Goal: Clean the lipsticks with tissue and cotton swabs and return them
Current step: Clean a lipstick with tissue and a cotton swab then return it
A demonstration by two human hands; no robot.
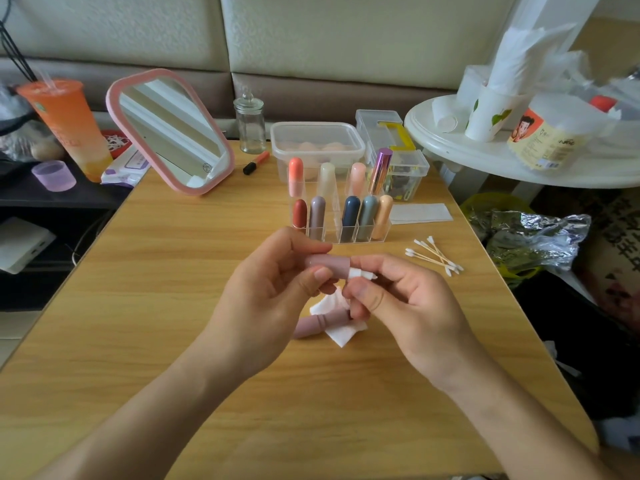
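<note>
Wood tabletop [173,271] w/ sofa [346,36] behind; L hand [263,299] grips mauve lipstick cap [329,262]; R hand [408,299] pinches twisted tissue [358,273] at its mouth.

The surface [166,341] looks like pale wood-grain laminate, smooth with a soft sheen. At its 12 o'clock the organiser [332,233] is clear glossy plastic, and the lipsticks [350,211] in it have matt pastel shells — the purple lipstick [381,169] at 1 o'clock gleams like polished metal. The dusty-pink cap [325,262] is matt plastic; the tissue twist [360,273] at its 3 o'clock and the tissue [343,332] at its 6 o'clock are soft white paper.
</note>
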